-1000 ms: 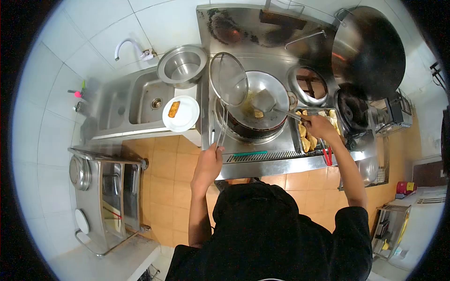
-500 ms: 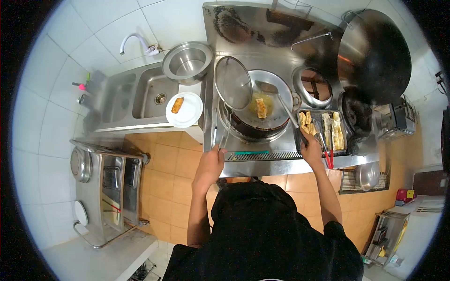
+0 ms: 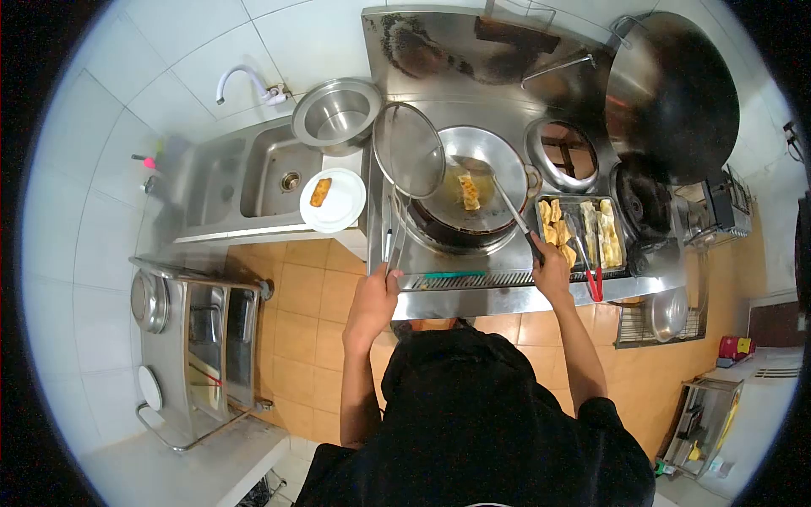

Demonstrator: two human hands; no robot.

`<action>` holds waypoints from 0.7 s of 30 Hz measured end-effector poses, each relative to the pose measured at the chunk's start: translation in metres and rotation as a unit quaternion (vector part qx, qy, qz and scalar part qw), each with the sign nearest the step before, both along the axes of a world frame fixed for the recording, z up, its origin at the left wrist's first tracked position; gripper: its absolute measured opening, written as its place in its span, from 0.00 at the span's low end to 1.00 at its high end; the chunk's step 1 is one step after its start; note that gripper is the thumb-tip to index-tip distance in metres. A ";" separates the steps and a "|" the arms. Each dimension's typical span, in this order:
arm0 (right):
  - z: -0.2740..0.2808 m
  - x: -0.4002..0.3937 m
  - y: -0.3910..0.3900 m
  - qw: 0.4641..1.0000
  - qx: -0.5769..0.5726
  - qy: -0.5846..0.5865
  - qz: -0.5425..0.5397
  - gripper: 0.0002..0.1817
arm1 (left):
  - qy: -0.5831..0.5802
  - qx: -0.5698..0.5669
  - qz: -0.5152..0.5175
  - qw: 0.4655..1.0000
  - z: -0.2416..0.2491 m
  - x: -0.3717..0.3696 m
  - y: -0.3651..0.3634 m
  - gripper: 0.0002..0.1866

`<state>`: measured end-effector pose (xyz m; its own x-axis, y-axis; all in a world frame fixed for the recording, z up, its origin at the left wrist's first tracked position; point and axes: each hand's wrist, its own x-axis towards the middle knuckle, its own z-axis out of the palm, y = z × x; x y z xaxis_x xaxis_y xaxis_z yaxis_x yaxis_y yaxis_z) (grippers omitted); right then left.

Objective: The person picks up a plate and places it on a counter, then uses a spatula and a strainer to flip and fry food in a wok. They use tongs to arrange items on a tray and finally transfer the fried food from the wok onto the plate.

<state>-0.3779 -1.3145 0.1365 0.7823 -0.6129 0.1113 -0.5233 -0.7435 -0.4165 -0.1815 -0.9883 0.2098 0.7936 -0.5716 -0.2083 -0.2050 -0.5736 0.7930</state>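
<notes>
My left hand is closed around the handle of a round mesh strainer, which hangs over the left side of the wok. In my right hand is a long-handled spatula; its blade is in the oil, at the upper edge of a golden piece of food. That piece lies in the shallow oil near the wok's middle. Right of the wok, a metal tray holds pale rolled pieces and folded yellowish ones. Tongs with red handles rest on the tray.
A white plate with one browned piece sits by the sink. Behind it stands a deep metal pot. A large dark wok leans at the back right. A green stick lies on the front grate.
The strainer has shifted left, uncovering more of the wok. The spatula blade has come down and left to the food, and my right hand has moved slightly left.
</notes>
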 end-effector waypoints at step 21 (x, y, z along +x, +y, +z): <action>-0.003 0.019 0.015 1.000 0.013 -0.020 -0.006 0.32 | 0.043 -0.006 0.005 0.999 0.007 0.000 0.014 0.15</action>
<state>-0.3594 -1.2998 0.1335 0.7701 -0.6253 0.1264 -0.5148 -0.7261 -0.4557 -0.1819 -0.9744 0.2172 0.7792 -0.5661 -0.2690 -0.1296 -0.5653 0.8146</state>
